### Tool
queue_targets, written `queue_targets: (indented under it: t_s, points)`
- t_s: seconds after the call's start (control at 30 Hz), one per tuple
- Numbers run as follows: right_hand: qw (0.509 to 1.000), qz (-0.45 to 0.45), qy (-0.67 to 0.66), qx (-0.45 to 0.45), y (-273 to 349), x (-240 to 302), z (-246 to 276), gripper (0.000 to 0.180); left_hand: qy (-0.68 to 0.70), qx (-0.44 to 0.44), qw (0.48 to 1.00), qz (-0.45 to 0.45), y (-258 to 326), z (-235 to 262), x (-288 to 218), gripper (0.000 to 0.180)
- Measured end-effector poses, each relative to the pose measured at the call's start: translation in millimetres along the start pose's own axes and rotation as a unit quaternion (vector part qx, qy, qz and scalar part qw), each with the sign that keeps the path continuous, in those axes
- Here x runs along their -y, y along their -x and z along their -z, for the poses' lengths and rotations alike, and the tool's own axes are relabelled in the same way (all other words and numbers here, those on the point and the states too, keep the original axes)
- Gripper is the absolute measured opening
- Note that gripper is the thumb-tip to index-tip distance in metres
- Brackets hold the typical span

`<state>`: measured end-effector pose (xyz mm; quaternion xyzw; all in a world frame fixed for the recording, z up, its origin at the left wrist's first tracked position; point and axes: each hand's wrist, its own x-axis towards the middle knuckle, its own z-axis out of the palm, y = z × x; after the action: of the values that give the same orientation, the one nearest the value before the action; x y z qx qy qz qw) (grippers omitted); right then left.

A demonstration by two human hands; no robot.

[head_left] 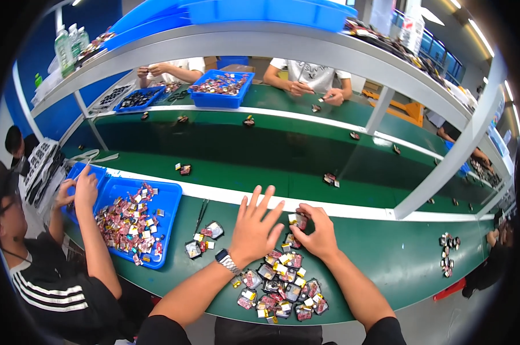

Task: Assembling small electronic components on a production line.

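My left hand (256, 225) is open, palm down with fingers spread, over the green bench beside the pile. A watch with a metal band is on that wrist. My right hand (318, 234) curls its thumb and fingers around a small electronic assembly (297, 220) with red and white parts, at the far end of the pile. Between my forearms lies a heap of similar small assemblies (283, 287), with clear and black housings, red boards and yellow-white tabs. A few more assemblies (194, 248) lie left of my left wrist, near black tweezers (201, 213).
A blue tray (174, 224) of red and white parts stands at left, by a co-worker's arms (90, 201). A white rail (214, 195) separates the bench from a green conveyor (243, 172) carrying scattered assemblies. Co-workers sit opposite, beneath a grey overhead shelf (260, 43).
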<state>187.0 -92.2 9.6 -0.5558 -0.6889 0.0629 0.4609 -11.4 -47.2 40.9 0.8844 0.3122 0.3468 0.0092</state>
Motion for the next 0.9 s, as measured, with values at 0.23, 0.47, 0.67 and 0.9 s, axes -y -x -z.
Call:
queue_targets:
  t_s: [0.23,0.47,0.67,0.9]
  points:
    - [0.987,0.144,-0.051,0.047,-6,13,8,0.056,0.555,0.159,0.781,0.238,13,-34,28,0.03]
    - [0.995,0.097,-0.017,-0.002,-2,11,3,0.049,0.65,0.138,0.686,0.297,11,-36,33,0.031]
    - [0.992,0.013,-0.129,0.009,3,8,-10,0.022,0.662,0.15,0.669,0.303,11,-36,30,0.038]
    - [0.998,-0.048,-0.032,0.002,5,26,-18,0.03,0.671,0.145,0.656,0.314,8,-36,30,0.038]
